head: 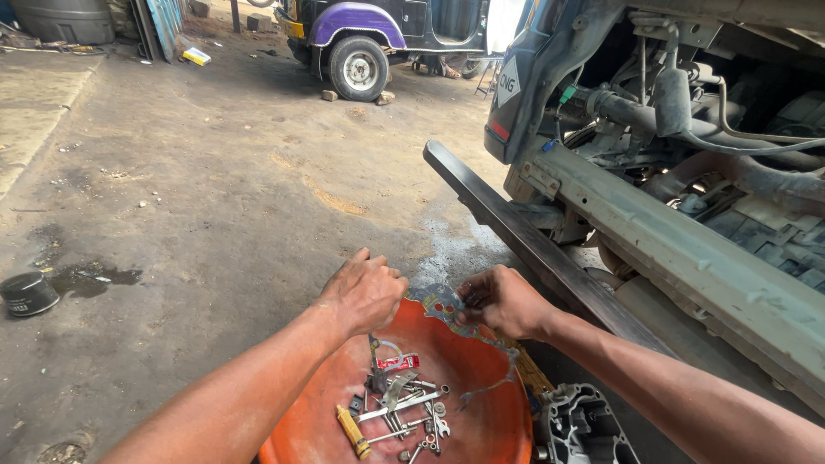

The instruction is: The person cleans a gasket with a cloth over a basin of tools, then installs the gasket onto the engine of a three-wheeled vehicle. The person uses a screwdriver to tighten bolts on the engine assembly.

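Nearest: orange basin [481,421] low centre, broken far rim, holding a loose heap of small tools and fasteners [400,412] — spanners, bolts, a yellow-handled driver [353,431] lying diagonally, a small red tube [399,363]. Grey cast metal part [584,425] on the ground just right of the basin. Both forearms come in from the bottom edge and meet over the basin's far rim. Left hand [364,290] is curled into a loose fist, knuckles up, above the left part of the rim; can't tell whether anything is inside it. Right hand [505,301] has fingertips pressed together, pinching the edge of a thin flat patterned sheet [436,302] that lies on the far rim between the two hands. The sheet sits left of the right-hand pinch, running toward the left hand, long axis roughly left-right along the rim, lying near flat; its exact outline is hard to read. Right of the hands: a long dark metal beam [516,228] running diagonally away to the upper left, beside the raised underside of a vehicle [687,172] with hoses and frame exposed. Left, on the stained concrete: black cylindrical filter [27,294], well apart from the hands. Far back: a three-wheeler with a purple mudguard [357,39].
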